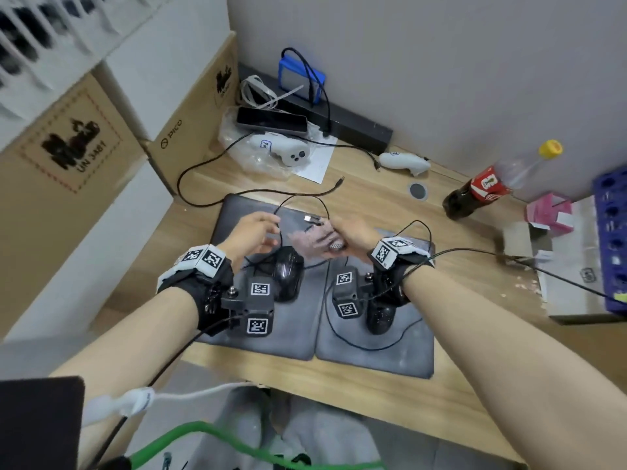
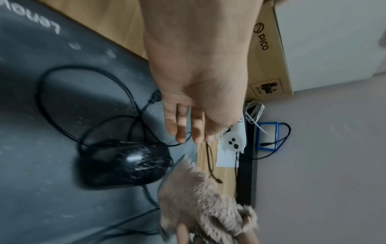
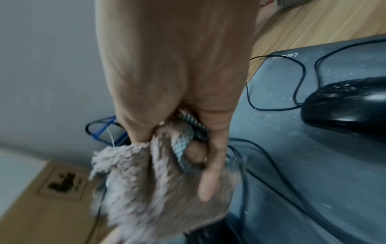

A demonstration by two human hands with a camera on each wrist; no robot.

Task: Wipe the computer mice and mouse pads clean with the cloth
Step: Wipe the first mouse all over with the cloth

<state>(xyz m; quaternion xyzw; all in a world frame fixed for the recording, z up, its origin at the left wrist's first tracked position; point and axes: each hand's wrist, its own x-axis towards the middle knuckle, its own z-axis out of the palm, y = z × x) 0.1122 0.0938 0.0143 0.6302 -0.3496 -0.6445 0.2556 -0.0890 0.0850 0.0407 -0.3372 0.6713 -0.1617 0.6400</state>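
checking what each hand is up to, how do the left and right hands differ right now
The right hand grips the cloth, fingers curled round it; the left hand holds nothing, its fingers straight and relaxed. The left hand hovers above the left mouse and its cable, while the right hand sits further right, near the seam between the two pads. Both hands are raised above the pads and wear wrist cameras.

Reading "PICO" on the nearer cardboard box (image 1: 190, 130); "UN 3481" on the farther cardboard box (image 1: 73, 147); "Lenovo", inverted, on the left mouse pad (image 2: 31, 49) and on the right mouse pad (image 3: 285, 56).
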